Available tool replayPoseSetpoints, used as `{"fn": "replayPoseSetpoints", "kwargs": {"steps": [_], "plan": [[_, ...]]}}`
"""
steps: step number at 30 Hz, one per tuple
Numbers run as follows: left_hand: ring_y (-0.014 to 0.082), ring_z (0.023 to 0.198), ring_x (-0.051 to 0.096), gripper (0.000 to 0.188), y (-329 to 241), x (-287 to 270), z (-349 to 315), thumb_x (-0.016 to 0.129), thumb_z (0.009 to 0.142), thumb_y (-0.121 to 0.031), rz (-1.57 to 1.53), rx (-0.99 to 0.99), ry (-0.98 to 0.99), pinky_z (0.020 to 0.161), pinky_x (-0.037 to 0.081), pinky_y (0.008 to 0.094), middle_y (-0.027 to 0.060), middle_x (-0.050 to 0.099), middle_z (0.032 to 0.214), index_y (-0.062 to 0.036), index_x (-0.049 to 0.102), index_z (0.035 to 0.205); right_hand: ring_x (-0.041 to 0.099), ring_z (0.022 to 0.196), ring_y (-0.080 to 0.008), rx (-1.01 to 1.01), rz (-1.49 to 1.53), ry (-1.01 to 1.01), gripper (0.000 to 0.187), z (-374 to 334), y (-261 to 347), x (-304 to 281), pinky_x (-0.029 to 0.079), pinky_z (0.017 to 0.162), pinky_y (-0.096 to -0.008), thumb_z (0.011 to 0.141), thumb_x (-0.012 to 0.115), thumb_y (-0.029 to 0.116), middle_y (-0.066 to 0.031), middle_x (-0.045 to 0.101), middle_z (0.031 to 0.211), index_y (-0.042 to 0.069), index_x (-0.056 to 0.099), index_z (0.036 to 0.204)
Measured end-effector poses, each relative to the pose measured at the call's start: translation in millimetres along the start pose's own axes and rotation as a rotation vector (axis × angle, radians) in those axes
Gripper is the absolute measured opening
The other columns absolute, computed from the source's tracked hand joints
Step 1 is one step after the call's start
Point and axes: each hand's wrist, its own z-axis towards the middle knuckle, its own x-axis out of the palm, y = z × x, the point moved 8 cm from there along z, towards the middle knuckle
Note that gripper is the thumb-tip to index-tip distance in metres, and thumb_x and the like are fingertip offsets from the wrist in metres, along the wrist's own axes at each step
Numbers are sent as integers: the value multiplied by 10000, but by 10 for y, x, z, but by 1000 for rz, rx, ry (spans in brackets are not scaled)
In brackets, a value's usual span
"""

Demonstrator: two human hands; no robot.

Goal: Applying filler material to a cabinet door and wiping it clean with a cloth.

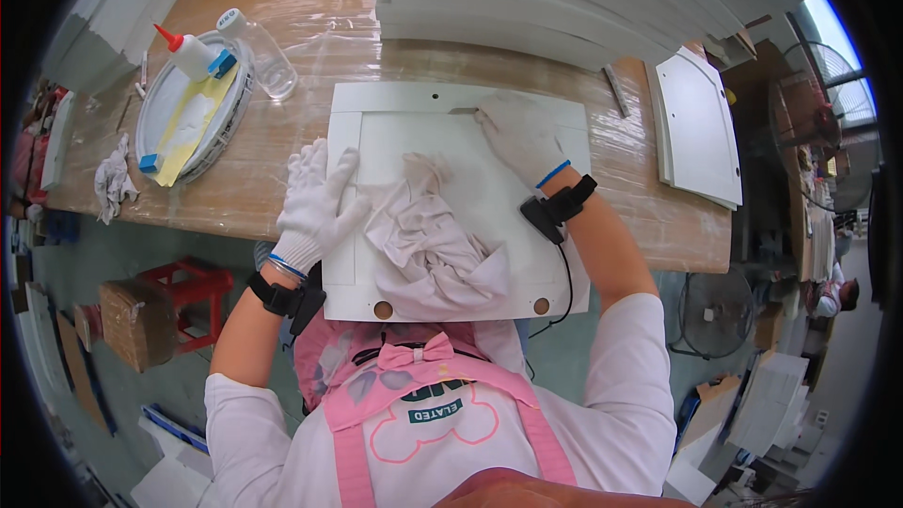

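A white cabinet door panel (546,268) lies flat on the table's near edge, with a raised frame border and two round holes near its close side. My left hand (320,196), in a white knit glove, rests with fingers apart over the panel's left edge. My right hand (522,139), also gloved, is closed around a small thin grey blade (464,111), whose tip points left along the panel's far border. Its handle, if any, is hidden in the glove. Between my hands a crumpled pale cloth (437,245) lies on the panel.
Film covers the brown table (310,47). At the left stand a round lid (150,122) carrying a red-tipped glue bottle (192,56), a clear bottle (268,61) and a rag (115,181). Stacked white panels (527,0) rise behind; more panels (696,122) lie right.
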Motion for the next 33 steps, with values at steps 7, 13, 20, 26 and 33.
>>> {"fn": "replayPoseSetpoints", "kwargs": {"steps": [7,13,20,26,33], "plan": [[504,1452,259,733,-7,-24,-4,638,861,-383,-12,14,-27,1226,134,540,367,324,1519,-84,436,1499,625,885,-381,43,7,34,180,-2,-35,51,488,786,-490,954,538,189,-172,651,980,54,635,1024],[518,1448,255,743,3,0,-4,644,851,-391,-24,16,-14,1226,136,543,372,300,1530,-92,438,1499,626,909,-384,83,54,33,156,-5,4,48,487,799,-490,953,532,172,-178,638,971,51,620,996],[529,1453,237,754,13,-6,1,637,857,-406,-26,12,6,1227,126,543,381,284,1535,-90,424,1508,633,866,-391,130,-19,6,147,-39,23,23,496,757,-494,955,539,176,-180,632,944,55,617,987],[527,1459,225,769,28,-5,4,640,860,-419,-37,10,22,1230,116,540,387,276,1536,-85,412,1514,636,830,-403,97,-11,-18,169,2,42,61,502,738,-505,964,534,196,-188,641,930,46,609,985],[514,1472,213,775,86,33,-15,615,852,-503,-48,-20,56,1238,110,529,379,271,1544,-136,439,1512,625,896,-418,119,119,140,200,374,522,309,496,775,-502,967,526,214,-217,645,957,40,621,993]]}}
